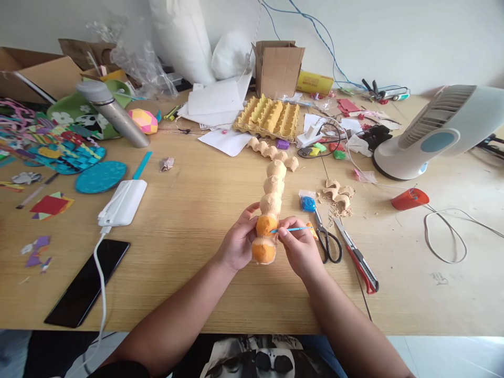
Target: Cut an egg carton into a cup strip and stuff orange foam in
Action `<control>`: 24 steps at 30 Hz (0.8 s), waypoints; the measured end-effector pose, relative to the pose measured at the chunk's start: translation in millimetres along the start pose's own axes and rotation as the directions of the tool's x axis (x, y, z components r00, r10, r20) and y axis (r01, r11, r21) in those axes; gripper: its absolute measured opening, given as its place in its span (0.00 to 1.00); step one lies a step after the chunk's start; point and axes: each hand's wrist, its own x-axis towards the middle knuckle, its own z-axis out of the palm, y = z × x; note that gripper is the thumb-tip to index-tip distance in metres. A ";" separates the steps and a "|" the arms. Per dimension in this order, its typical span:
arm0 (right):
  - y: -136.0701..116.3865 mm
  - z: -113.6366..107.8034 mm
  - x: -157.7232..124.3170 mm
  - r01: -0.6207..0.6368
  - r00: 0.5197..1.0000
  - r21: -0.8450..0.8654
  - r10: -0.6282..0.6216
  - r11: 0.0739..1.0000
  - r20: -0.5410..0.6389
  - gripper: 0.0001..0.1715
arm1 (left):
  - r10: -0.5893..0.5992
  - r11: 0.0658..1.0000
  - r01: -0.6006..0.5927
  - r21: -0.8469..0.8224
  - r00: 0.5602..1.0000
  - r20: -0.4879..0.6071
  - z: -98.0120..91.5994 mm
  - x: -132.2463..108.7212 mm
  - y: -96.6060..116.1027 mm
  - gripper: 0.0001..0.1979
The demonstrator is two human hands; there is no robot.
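My left hand [238, 239] grips a strip of egg carton cups [272, 185] from its left side, above the table. The two cups nearest me are covered in orange, and the farther cups are plain tan. Pinched in my right hand [301, 247] is a thin blue stick-shaped tool [293, 229], its tip touching the second orange cup. A small orange packet [312, 231] shows just behind my right fingers. Black-handled scissors [327, 241] and a red utility knife [360, 260] lie to the right of that hand.
A blue clay packet [307, 201] lies near cut carton scraps [339, 194]. Farther back are a yellow egg tray [270, 118], a cardboard box [277, 68] and a white fan [429, 131]. At left lie a phone [87, 283], a cabled power bank [124, 202] and a steel bottle [118, 118].
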 end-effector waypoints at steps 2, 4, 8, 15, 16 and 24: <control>0.4 -0.3 0.7 -0.012 1.000 0.001 0.012 1.000 -0.026 0.21 | 0.003 1.000 -0.003 0.003 1.000 -0.007 -0.2 0.0 -1.0 0.20; -0.1 0.1 0.9 -0.025 0.999 0.005 0.025 1.000 -0.037 0.22 | -0.001 1.000 0.001 0.005 1.000 -0.007 -0.5 -0.1 -1.9 0.19; -2.0 1.3 0.6 -0.052 0.999 0.068 0.051 0.996 0.007 0.21 | 0.006 1.000 -0.006 0.015 1.000 -0.004 -1.0 -0.3 -1.6 0.21; 1.0 -0.9 2.4 -0.213 0.977 0.339 0.197 0.916 0.081 0.21 | 0.058 0.996 -0.055 0.069 0.998 -0.039 3.9 -0.8 -1.4 0.20; 1.9 -1.2 2.7 -0.227 0.974 0.349 0.209 0.909 0.090 0.21 | 0.062 0.995 -0.059 0.081 0.997 -0.043 4.6 -1.2 -1.5 0.20; 3.5 -1.4 2.2 -0.185 0.983 0.307 0.170 0.934 0.074 0.20 | 0.099 0.978 -0.110 0.177 0.993 0.070 5.5 -7.1 0.1 0.32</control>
